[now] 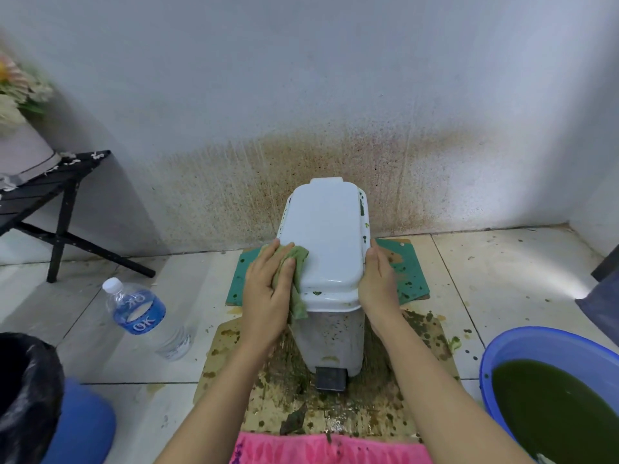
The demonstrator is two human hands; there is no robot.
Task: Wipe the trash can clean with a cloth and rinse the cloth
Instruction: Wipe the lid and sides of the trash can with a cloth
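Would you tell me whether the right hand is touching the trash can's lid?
Touching. The head view shows the right hand flat against the right edge of the lid, while the left hand grips the cloth.

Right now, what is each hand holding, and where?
Left hand grips the bunched cloth on the lid, left edge; right hand lies flat against its right side, gripping nothing.

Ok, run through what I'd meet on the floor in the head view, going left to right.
black-lined bin → water bottle → left hand holding the cloth → trash can → right hand → blue basin of green water
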